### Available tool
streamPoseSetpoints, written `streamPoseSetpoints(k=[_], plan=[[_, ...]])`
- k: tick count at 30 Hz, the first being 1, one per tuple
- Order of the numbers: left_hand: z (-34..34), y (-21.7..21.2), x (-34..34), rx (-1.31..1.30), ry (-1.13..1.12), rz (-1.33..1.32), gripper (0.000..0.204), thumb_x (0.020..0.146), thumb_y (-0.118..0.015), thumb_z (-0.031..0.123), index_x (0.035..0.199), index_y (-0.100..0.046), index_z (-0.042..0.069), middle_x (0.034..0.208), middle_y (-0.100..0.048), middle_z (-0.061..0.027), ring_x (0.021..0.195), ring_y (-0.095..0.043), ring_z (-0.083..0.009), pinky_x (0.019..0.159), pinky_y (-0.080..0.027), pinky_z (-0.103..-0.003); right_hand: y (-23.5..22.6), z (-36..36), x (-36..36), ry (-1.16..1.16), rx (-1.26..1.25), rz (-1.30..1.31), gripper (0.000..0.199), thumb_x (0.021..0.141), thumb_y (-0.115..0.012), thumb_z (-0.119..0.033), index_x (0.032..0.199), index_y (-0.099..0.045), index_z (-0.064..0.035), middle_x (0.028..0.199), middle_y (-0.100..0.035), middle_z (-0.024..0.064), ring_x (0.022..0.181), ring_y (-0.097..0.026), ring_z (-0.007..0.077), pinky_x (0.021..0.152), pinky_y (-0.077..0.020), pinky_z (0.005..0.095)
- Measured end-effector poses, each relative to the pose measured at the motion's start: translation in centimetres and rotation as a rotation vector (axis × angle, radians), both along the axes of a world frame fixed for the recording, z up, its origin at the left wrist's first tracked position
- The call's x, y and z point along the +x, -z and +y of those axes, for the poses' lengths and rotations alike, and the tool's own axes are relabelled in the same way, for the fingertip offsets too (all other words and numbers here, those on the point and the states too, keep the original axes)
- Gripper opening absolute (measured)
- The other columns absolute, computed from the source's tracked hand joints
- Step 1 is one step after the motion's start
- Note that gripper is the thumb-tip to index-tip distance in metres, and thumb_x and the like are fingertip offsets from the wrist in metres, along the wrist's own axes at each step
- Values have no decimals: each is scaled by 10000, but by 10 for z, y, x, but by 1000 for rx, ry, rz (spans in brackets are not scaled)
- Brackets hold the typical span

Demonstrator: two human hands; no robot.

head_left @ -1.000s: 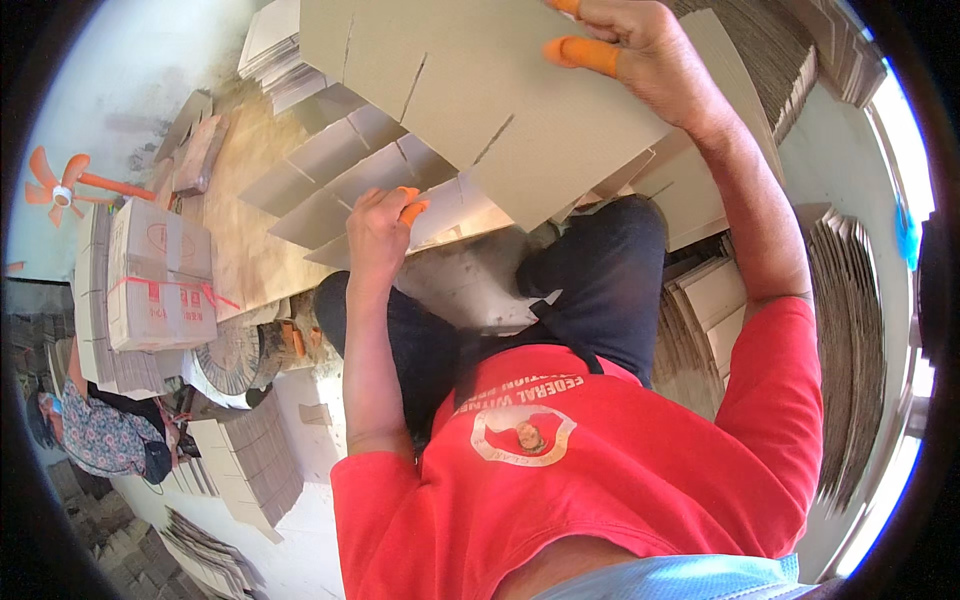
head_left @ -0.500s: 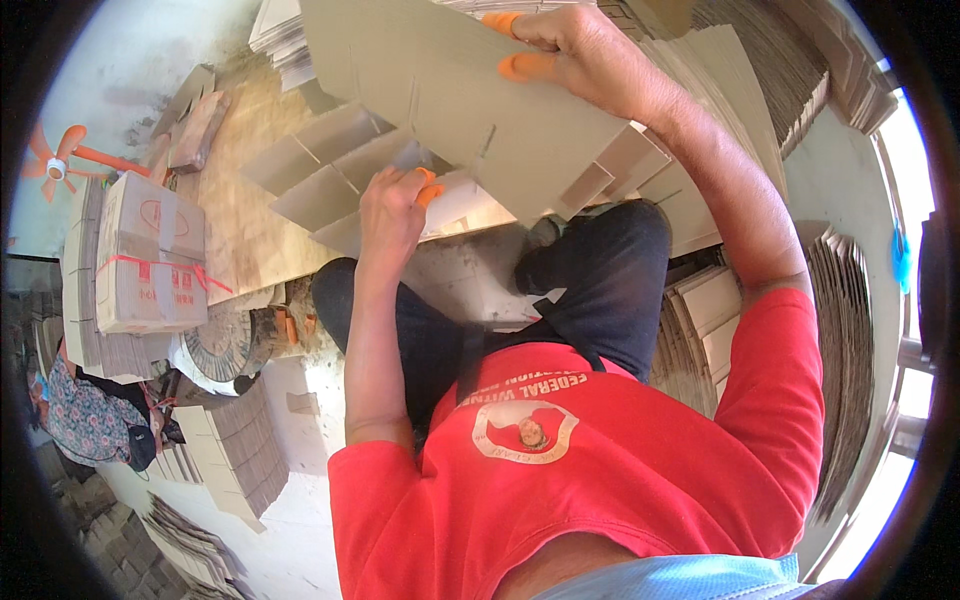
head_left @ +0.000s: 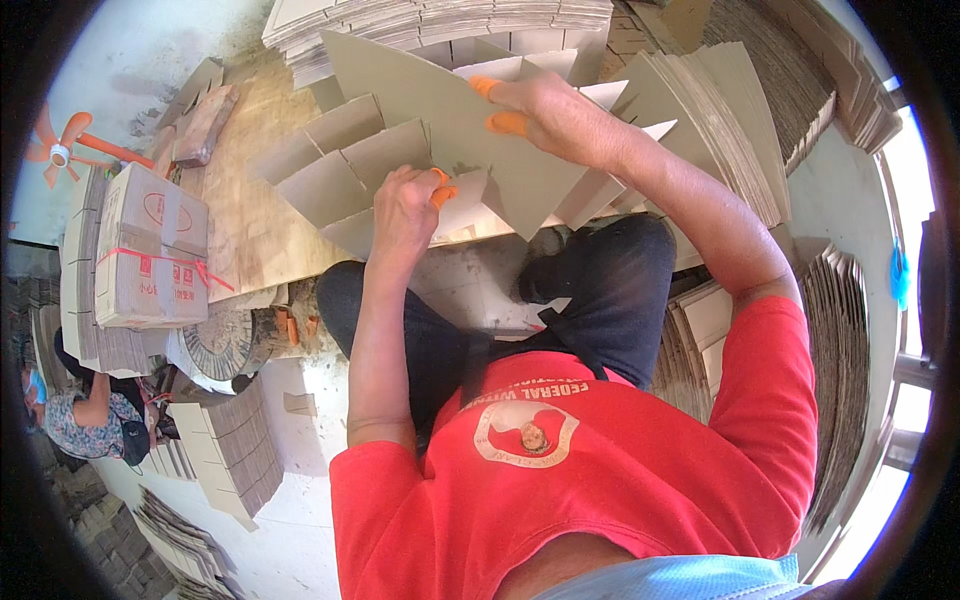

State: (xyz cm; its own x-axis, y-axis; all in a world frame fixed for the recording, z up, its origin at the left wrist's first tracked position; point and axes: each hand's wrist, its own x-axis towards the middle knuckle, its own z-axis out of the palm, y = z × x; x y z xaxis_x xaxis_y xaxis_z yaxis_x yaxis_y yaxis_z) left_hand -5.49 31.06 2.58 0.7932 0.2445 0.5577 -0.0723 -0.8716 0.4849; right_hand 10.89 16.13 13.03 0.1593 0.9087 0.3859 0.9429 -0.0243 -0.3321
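Note:
My right hand (head_left: 555, 118) pinches the edge of a large flat grey-brown cardboard sheet (head_left: 420, 100) between thumb and fingers. The sheet stands tilted over a cardboard divider grid (head_left: 318, 185) of interlocked slotted strips on the wooden table. My left hand (head_left: 405, 205) is closed at the near side of this grid, gripping a cardboard strip there; its fingertips partly hide the spot. Orange covers wrap fingertips of both hands. Part of the grid is hidden behind the sheet, and more upright strips show on its right side.
Stacked cardboard sheets (head_left: 450, 22) lie along the table's far side, with another leaning stack (head_left: 715, 130) at right. A taped carton (head_left: 152, 250) and an orange fan (head_left: 62, 152) stand at left. Another person (head_left: 92, 420) is at far left. Bare wooden tabletop (head_left: 235, 225) shows left of the grid.
The cardboard sheet has come down and turned steeper, against the divider grid. My right hand moved lower and slightly left with it; my left hand shifted slightly right. The person at left moved an arm.

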Motion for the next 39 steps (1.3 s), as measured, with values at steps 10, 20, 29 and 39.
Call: streamPoseSetpoints(k=[10, 20, 29, 39], plan=[[7, 3, 3, -21, 25, 32, 150, 676, -763, 64, 799, -685, 25, 714, -627, -141, 668, -591, -294, 601, -470, -390, 15, 12, -13, 13, -463, 100, 270, 822, -642, -101, 1066, -568, -13, 893, -655, 202, 892, -628, 387, 749, -504, 462], [5, -8, 5, -33, 11, 118, 159, 695, -749, 92, 836, -703, 35, 738, -627, -148, 687, -587, -310, 627, -464, -402, 28, 1, -29, -124, -660, -136, 550, 762, -737, -310, 1113, -535, 62, 800, -654, 204, 808, -658, 360, 658, -500, 445], [-5, -23, -13, 57, -41, 25, 386, 701, -804, 132, 1042, -675, 3, 857, -664, -143, 825, -618, -279, 731, -490, -381, 62, -149, 50, 824, -135, -136, 369, 866, -528, -141, 1231, -525, -82, 1160, -586, 126, 1077, -573, 283, 837, -499, 387], [18, -10, -33, 136, -138, 103, 419, 704, -823, 146, 1076, -677, 18, 908, -651, -135, 812, -626, -254, 713, -498, -357, 85, -307, 84, 1084, -390, -304, 286, 827, -634, -163, 1024, -481, -23, 947, -609, 232, 870, -622, 394, 716, -500, 483]])
